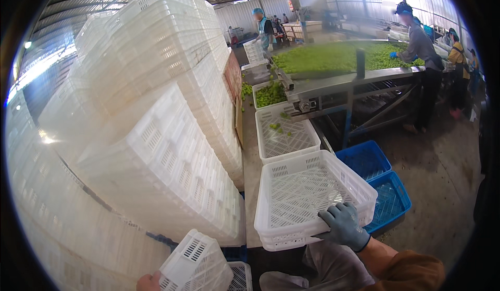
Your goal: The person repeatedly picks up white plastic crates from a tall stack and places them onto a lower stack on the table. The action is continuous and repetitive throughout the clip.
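My right hand (345, 225), in a grey-blue work glove, curls its fingers over the near rim of a white slotted plastic crate (300, 189). That crate holds nothing and appears nested in another. At the lower left, my left hand (149, 282), without a visible glove, grips the edge of a tilted white plastic crate (199, 263). Part of that hand is cut off by the picture's rim. Beyond the nested crates, a white crate (287, 144) contains a few green fruits. Farther along the row, another white crate (270, 95) is heaped with green fruit.
Tall stacks of white crates (183, 166) rise on the left. A metal sorting table (328, 80) covered in green fruit stands ahead, a worker (422, 46) leaning over it. Blue crates (386, 201) sit on the floor at right. Another worker (265, 29) stands farther back.
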{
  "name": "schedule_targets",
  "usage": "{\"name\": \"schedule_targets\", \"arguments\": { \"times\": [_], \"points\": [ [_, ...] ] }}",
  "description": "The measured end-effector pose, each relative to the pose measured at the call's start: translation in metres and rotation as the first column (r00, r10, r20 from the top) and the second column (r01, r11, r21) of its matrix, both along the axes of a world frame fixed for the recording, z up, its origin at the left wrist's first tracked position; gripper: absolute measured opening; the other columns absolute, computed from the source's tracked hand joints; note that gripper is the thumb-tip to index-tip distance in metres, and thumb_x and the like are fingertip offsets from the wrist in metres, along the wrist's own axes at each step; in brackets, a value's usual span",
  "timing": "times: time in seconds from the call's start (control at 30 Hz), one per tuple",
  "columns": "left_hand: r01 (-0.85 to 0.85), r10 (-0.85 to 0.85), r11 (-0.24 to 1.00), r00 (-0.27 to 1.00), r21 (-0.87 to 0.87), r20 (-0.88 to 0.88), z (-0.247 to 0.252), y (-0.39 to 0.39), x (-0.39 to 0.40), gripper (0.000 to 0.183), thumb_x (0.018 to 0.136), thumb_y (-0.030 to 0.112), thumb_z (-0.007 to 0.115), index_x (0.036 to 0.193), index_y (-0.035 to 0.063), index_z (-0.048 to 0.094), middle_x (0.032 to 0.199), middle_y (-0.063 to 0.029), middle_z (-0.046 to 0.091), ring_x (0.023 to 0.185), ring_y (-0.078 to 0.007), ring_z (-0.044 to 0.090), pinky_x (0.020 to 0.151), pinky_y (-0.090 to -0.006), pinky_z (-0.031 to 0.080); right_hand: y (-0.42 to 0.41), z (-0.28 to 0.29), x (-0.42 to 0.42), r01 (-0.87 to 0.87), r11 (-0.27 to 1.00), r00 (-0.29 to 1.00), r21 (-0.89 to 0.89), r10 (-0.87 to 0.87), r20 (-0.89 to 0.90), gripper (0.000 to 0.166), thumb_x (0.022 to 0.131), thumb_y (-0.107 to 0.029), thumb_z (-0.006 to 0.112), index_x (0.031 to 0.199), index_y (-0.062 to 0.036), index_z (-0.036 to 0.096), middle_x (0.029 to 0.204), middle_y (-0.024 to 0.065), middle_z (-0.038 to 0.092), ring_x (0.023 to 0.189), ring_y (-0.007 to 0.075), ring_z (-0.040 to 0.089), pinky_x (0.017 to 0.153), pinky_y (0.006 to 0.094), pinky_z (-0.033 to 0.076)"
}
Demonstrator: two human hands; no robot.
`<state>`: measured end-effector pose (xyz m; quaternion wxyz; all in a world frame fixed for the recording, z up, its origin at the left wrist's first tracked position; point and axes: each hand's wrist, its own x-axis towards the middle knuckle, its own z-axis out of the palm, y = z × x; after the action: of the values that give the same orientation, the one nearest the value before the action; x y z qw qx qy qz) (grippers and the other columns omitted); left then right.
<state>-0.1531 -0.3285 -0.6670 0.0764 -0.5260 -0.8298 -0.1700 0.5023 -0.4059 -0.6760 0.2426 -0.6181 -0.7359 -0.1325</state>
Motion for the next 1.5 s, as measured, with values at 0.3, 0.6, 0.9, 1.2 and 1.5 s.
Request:
{"name": "schedule_targets", "arguments": {
  "times": [0.3, 0.6, 0.9, 1.2, 1.5],
  "points": [
    [-0.012, 0.012, 0.998, 1.000, -0.060, 0.005, -0.002, 0.000, -0.009, 0.058, 0.086, 0.055, 0.078, 0.081, -0.0033, 0.079, 0.077, -0.0257, 0.073, 0.073, -0.0443, 0.072, 0.071, -0.0545, 0.054, 0.003, -0.004, -0.003, 0.014, 1.000, 0.999, 0.014, -0.014, -0.036, 0.064, 0.065, -0.054, 0.093, 0.109, -0.0118, 0.076, 0.092, 0.0075, 0.070, 0.084, 0.0309, 0.068, 0.082, 0.0474, 0.048],
    [0.005, -0.009, 0.998, 0.998, -0.061, -0.063, -0.001, -0.003, -0.006, 0.057, 0.087, 0.054, 0.078, 0.080, -0.0029, 0.078, 0.078, -0.0261, 0.072, 0.076, -0.0461, 0.071, 0.073, -0.0561, 0.053, 0.004, -0.004, -0.005, 0.027, 1.000, 1.000, 0.000, -0.027, -0.016, 0.065, 0.064, -0.055, 0.094, 0.109, -0.0108, 0.076, 0.094, 0.0078, 0.071, 0.086, 0.0311, 0.068, 0.083, 0.0482, 0.047],
    [-0.042, 0.044, 0.993, 0.999, -0.108, 0.010, -0.003, 0.002, 0.004, 0.054, 0.085, 0.054, 0.081, 0.074, 0.0017, 0.073, 0.076, -0.0240, 0.071, 0.076, -0.0470, 0.068, 0.071, -0.0571, 0.051, -0.001, -0.002, -0.004, 0.049, 0.999, 0.999, -0.010, -0.049, -0.008, 0.069, 0.066, -0.060, 0.091, 0.110, -0.0095, 0.076, 0.094, 0.0067, 0.071, 0.087, 0.0297, 0.066, 0.084, 0.0464, 0.048],
    [-0.041, 0.041, 0.995, 0.999, -0.088, 0.004, -0.006, -0.001, -0.006, 0.055, 0.086, 0.053, 0.080, 0.074, 0.0007, 0.072, 0.076, -0.0239, 0.071, 0.075, -0.0473, 0.068, 0.070, -0.0568, 0.051, 0.016, 0.031, -0.002, -0.007, 0.907, 1.000, -0.420, 0.019, 0.024, 0.069, 0.075, -0.068, 0.087, 0.102, -0.0055, 0.072, 0.095, 0.0156, 0.075, 0.093, 0.0377, 0.073, 0.084, 0.0506, 0.055],
    [0.004, -0.004, 1.000, 0.999, -0.006, 0.048, -0.006, 0.000, -0.002, 0.054, 0.086, 0.045, 0.078, 0.072, -0.0054, 0.067, 0.070, -0.0265, 0.064, 0.064, -0.0417, 0.063, 0.066, -0.0531, 0.047, 0.035, 0.041, 0.010, -0.092, 0.846, 0.983, -0.526, 0.160, 0.087, 0.067, 0.087, -0.072, 0.076, 0.089, -0.0046, 0.070, 0.081, 0.0165, 0.074, 0.076, 0.0385, 0.075, 0.076, 0.0483, 0.059]
  ]
}}
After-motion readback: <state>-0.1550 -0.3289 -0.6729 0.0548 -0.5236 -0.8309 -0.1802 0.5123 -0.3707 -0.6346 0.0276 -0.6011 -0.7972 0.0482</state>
